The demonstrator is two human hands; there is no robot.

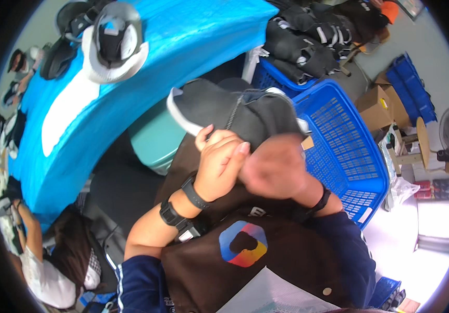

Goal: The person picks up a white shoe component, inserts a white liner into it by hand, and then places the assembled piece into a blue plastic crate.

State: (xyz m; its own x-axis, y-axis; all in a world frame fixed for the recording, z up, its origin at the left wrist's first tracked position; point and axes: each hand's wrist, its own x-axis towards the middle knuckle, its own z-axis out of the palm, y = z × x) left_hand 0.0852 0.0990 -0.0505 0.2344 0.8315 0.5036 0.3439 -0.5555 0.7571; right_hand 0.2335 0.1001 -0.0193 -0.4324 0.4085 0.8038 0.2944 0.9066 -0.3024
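A dark grey cap [263, 117] is held up before my chest, its white-edged brim pointing left and a braided dark cord running across it. My left hand [218, 163] is closed at the cap's near edge, below the cord, fingers curled and thumb pressed in. Close beside it, my right hand [276, 167] is smeared by motion at the cap's lower right side, so its fingers cannot be made out. Whatever lies between the two hands is hidden.
Left, a blue-covered table [182, 36] bears a cap with a white insert [117, 44]. Right of me stands a blue basket [339, 141]; behind it are piled dark caps [302, 47]. A teal bin [154, 138] sits beneath the held cap. A co-worker [47, 271] is at lower left.
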